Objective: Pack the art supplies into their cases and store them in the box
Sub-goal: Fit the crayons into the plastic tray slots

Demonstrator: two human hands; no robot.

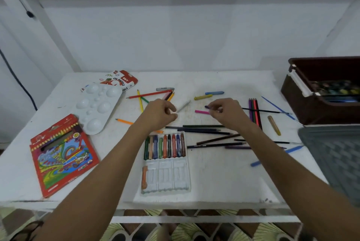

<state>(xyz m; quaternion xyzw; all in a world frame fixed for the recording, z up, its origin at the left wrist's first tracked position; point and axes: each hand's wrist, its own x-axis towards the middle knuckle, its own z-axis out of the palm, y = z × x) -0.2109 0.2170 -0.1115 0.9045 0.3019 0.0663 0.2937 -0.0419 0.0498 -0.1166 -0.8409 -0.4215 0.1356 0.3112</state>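
1. Right hand (227,113) is pinching a dark purple pastel (208,107) between fingertips, just above the white surface (224,174).
2. Left hand (158,114) is curling loosely, holding nothing, hovering beside a grey pastel (184,106).
3. Clear ribbed plastic tray (176,179) is sitting at 6 o'clock from the hands, top row filled with waxy sticks.
4. Brown box (303,104) is sitting at 3 o'clock.

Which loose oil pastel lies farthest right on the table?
The mustard-yellow oil pastel, alone near the brown storage box; the blue, yellow and pink pastels lie nearer the middle.
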